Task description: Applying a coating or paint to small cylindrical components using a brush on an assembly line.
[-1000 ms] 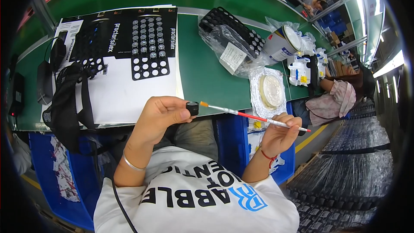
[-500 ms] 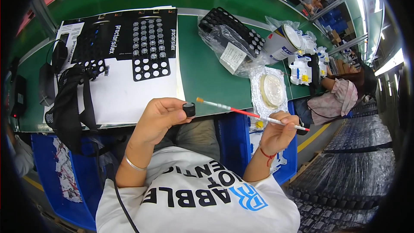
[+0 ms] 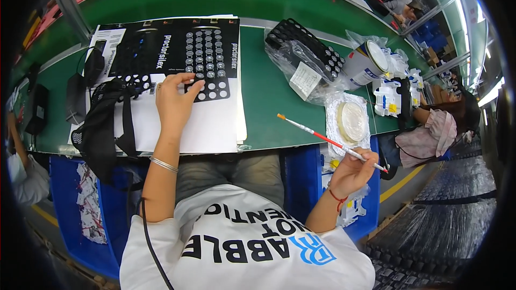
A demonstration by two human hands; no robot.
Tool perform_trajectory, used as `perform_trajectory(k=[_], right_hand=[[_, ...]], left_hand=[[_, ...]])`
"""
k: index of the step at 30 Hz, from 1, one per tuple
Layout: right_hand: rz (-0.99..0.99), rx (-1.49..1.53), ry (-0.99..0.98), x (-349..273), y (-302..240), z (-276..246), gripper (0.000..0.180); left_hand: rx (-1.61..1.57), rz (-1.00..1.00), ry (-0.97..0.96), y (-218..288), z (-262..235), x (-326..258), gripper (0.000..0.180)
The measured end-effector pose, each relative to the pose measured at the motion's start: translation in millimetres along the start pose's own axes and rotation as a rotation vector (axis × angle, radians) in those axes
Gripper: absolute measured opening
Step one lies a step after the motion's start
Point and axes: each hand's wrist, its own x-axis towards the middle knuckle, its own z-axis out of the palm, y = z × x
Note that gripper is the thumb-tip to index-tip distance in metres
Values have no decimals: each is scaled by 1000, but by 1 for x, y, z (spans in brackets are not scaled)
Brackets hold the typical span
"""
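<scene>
My left hand reaches over a black tray with holes, its thumb and fingertips closed at the tray's left edge. The small round black cap in its pinch is mostly hidden by the fingers. Several rows of the tray hold round pieces with shiny tops; white shows through the holes at its near end. My right hand grips a thin paintbrush with a red and white handle. The brush's tan tip points up and left, over the front of the green table.
Left of the tray lie a black mesh bag and a second black tray. A bagged black tray, a tilted metal can and a round pale dish stand to the right. A co-worker sits at far right. Blue bins flank my legs.
My left hand has moved forward from the table's front edge to the tray, carrying the round black cap. The right hand still holds the brush, at nearly the same place. The view has shifted slightly.
</scene>
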Motion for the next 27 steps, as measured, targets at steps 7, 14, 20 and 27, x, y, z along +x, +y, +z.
perform_trajectory(k=[7,14,20,27], right_hand=[[-1,6,10,0,4,-5,20],[-2,5,14,1,3,-4,20],[-7,-7,35,1,4,-6,21],[4,18,46,-1,2,-7,21]], left_hand=[[185,-75,-26,-11,11,-1,16],[206,-92,-12,-10,15,1,24],[268,-110,-34,-2,19,5,25],[247,-133,-31,-4,18,3,24]])
